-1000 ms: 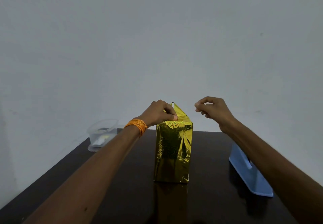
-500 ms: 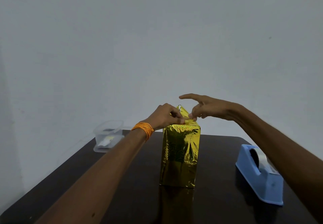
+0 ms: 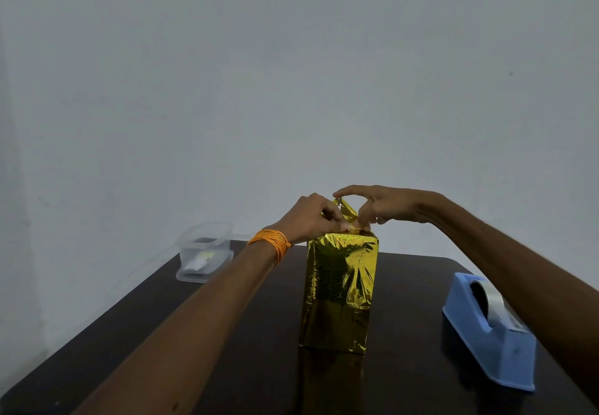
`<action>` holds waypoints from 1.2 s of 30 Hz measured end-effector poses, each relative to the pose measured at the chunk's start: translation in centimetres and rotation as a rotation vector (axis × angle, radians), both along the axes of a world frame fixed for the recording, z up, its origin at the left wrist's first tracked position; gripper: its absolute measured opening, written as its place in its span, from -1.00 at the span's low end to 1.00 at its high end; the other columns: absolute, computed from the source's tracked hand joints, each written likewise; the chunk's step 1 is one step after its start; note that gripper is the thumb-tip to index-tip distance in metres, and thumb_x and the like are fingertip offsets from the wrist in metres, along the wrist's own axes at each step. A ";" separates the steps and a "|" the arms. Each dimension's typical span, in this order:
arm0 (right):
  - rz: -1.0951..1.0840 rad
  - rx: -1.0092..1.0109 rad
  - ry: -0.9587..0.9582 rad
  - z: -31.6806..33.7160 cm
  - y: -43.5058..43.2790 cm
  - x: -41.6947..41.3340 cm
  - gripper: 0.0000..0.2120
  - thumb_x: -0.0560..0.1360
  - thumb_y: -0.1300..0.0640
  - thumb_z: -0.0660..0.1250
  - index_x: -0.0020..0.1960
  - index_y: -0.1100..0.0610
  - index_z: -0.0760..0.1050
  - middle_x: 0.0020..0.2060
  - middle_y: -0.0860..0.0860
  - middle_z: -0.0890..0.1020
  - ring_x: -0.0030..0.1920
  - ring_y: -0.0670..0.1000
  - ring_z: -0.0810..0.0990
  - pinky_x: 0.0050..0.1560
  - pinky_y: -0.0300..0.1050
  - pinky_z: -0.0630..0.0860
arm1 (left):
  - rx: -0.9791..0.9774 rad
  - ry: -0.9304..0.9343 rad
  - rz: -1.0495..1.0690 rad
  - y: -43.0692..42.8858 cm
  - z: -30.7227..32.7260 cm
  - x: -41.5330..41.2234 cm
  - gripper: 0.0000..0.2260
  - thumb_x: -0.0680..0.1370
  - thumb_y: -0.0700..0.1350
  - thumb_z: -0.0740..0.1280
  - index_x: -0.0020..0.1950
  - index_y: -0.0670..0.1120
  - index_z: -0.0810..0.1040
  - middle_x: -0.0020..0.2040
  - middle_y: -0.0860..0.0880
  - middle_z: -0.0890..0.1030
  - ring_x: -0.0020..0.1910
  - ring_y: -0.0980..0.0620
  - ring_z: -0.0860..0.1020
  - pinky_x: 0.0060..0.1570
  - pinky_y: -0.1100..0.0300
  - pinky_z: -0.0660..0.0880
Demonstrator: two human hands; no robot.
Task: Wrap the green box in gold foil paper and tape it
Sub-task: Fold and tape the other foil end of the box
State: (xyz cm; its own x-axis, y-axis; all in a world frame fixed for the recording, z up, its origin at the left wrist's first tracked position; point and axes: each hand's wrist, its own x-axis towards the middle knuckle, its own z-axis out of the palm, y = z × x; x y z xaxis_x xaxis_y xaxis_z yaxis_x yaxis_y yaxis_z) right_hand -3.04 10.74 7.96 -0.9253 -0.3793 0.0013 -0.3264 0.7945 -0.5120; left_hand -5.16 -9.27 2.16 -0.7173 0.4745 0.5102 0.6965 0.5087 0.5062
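L hand (image 3: 311,217) grips foil flap (image 3: 348,212) atop wrapped box (image 3: 340,291); R hand (image 3: 385,207) pinches it too, index out. Tape dispenser (image 3: 486,333) at 3 o'clock.

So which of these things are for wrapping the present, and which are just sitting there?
For the job:
gold-wrapped box, upright on the table
left hand and right hand, both pinching its top fold
blue tape dispenser

Just lying about:
clear plastic container, at the table's far left
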 end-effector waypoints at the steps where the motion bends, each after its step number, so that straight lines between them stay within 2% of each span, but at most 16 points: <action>1: -0.008 0.017 0.001 -0.1 -0.1 -0.2 -0.38 0.51 0.27 0.36 0.45 -0.20 0.31 -0.11 0.09 0.55 -0.14 0.00 0.43 -0.18 -0.15 0.38 | -0.001 0.006 0.005 0.0 0.0 -0.1 -0.87 0.49 -0.06 0.48 -0.02 -0.08 0.73 -0.09 0.01 0.67 -0.08 0.10 0.56 -0.18 0.35 0.40; 4: -0.031 0.063 -0.002 -0.3 -0.3 -0.5 -0.36 0.50 0.25 0.38 0.46 -0.21 0.29 -0.05 0.10 0.57 -0.01 0.07 0.46 -0.08 -0.11 0.41 | -0.029 0.019 0.025 0.2 0.2 0.0 -0.88 0.50 -0.10 0.46 -0.01 -0.11 0.72 -0.05 -0.03 0.68 -0.04 0.06 0.57 -0.12 0.31 0.44; 9: -0.061 0.093 0.022 -0.1 -0.5 -0.6 -0.32 0.49 0.14 0.47 0.48 -0.18 0.26 -0.19 0.04 0.56 -0.19 0.00 0.41 -0.24 -0.16 0.34 | -0.032 0.023 0.016 0.2 0.2 0.2 -0.88 0.51 -0.13 0.44 -0.01 -0.13 0.72 -0.07 -0.02 0.67 -0.04 0.04 0.58 -0.12 0.31 0.45; 11: -0.087 0.146 0.051 -0.1 -0.4 -0.6 -0.24 0.46 0.03 0.51 0.53 -0.15 0.19 -0.22 0.00 0.60 -0.20 0.00 0.48 -0.19 -0.15 0.39 | -0.041 0.021 0.013 0.1 0.3 0.2 -0.88 0.51 -0.13 0.44 -0.01 -0.12 0.72 -0.10 0.01 0.65 -0.05 0.06 0.58 -0.11 0.29 0.46; 12: -0.106 0.181 0.076 -0.1 -0.2 -0.6 -0.19 0.45 -0.04 0.51 0.56 -0.13 0.16 -0.24 -0.02 0.61 -0.17 0.01 0.55 -0.10 -0.14 0.42 | -0.046 0.016 0.014 0.1 0.3 0.2 -0.89 0.51 -0.14 0.44 -0.01 -0.12 0.72 -0.10 0.02 0.65 -0.04 0.05 0.58 -0.10 0.27 0.47; 14: -0.150 0.225 0.122 -0.4 0.3 -0.4 -0.14 0.42 -0.16 0.49 0.58 -0.08 0.13 -0.15 -0.03 0.61 -0.12 -0.01 0.62 0.02 -0.12 0.44 | -0.054 0.005 0.013 0.1 0.3 0.2 -0.89 0.52 -0.14 0.44 0.00 -0.11 0.72 -0.07 0.01 0.65 -0.03 0.06 0.58 -0.10 0.29 0.46; 15: -0.177 0.210 0.117 -0.7 0.6 -0.4 -0.14 0.43 -0.19 0.47 0.58 -0.06 0.13 -0.09 0.01 0.60 -0.17 -0.05 0.59 -0.05 -0.16 0.47 | -0.055 0.002 0.014 0.0 0.3 0.2 -0.89 0.52 -0.13 0.44 0.01 -0.11 0.71 -0.07 0.01 0.65 -0.03 0.07 0.57 -0.10 0.30 0.44; 17: -0.232 0.136 0.084 -1.7 1.1 -0.1 -0.20 0.46 -0.19 0.43 0.58 -0.07 0.13 -0.15 0.06 0.57 -0.30 -0.08 0.47 -0.29 -0.27 0.40 | -0.055 0.001 0.017 0.1 0.3 0.2 -0.88 0.52 -0.13 0.43 0.01 -0.10 0.71 -0.05 0.01 0.66 -0.03 0.08 0.57 -0.10 0.30 0.44; 19: -0.286 0.027 0.082 -3.0 1.6 0.1 -0.26 0.49 -0.21 0.40 0.56 -0.12 0.16 -0.18 0.08 0.59 -0.29 -0.05 0.44 -0.35 -0.28 0.37 | -0.052 -0.003 0.022 0.1 0.3 0.2 -0.88 0.52 -0.13 0.44 0.02 -0.10 0.71 -0.03 -0.01 0.67 -0.04 0.08 0.56 -0.11 0.30 0.43; 22: -0.326 -0.236 0.072 -4.9 1.8 0.6 -0.37 0.51 -0.23 0.35 0.50 -0.13 0.23 0.02 0.10 0.64 -0.07 0.00 0.60 -0.11 -0.15 0.55 | -0.049 -0.012 0.013 0.1 0.4 0.4 -0.89 0.52 -0.14 0.44 0.00 -0.12 0.70 -0.03 -0.04 0.68 -0.08 0.12 0.55 -0.17 0.36 0.42; 25: -0.311 -0.481 -0.026 -6.2 0.6 1.2 -0.47 0.50 -0.18 0.41 0.39 -0.10 0.34 0.09 0.05 0.64 0.08 0.06 0.64 0.05 -0.03 0.58 | -0.048 -0.010 0.025 -0.1 0.4 0.4 -0.89 0.51 -0.13 0.45 0.00 -0.11 0.71 -0.10 0.00 0.66 -0.15 0.17 0.53 -0.21 0.37 0.39; 29: -0.363 -0.641 -0.132 -6.7 -1.3 1.7 -0.68 0.44 -0.01 0.49 0.12 -0.03 0.48 0.08 0.03 0.56 0.06 0.05 0.56 0.08 0.02 0.52 | -0.063 -0.005 0.049 -0.2 0.4 0.4 -0.88 0.50 -0.13 0.45 0.00 -0.10 0.71 -0.18 0.04 0.60 -0.20 0.19 0.50 -0.24 0.38 0.35; 32: -0.387 -0.664 -0.117 -6.4 -1.8 2.2 -0.86 0.47 0.03 0.45 -0.09 0.00 0.49 -0.09 0.03 0.54 -0.05 0.02 0.50 0.03 0.01 0.41 | -0.066 -0.014 0.059 -0.1 0.5 0.5 -0.89 0.51 -0.15 0.43 0.00 -0.10 0.70 -0.17 0.04 0.60 -0.19 0.18 0.52 -0.24 0.38 0.37; 36: -0.401 -0.725 -0.118 -7.1 -2.2 2.5 -0.87 0.54 0.01 0.37 -0.14 0.02 0.49 -0.26 0.00 0.55 -0.22 -0.04 0.52 -0.07 -0.07 0.40 | -0.058 -0.035 0.066 0.1 0.5 0.4 -0.90 0.50 -0.15 0.44 -0.02 -0.11 0.70 -0.20 0.03 0.62 -0.22 0.16 0.53 -0.26 0.37 0.38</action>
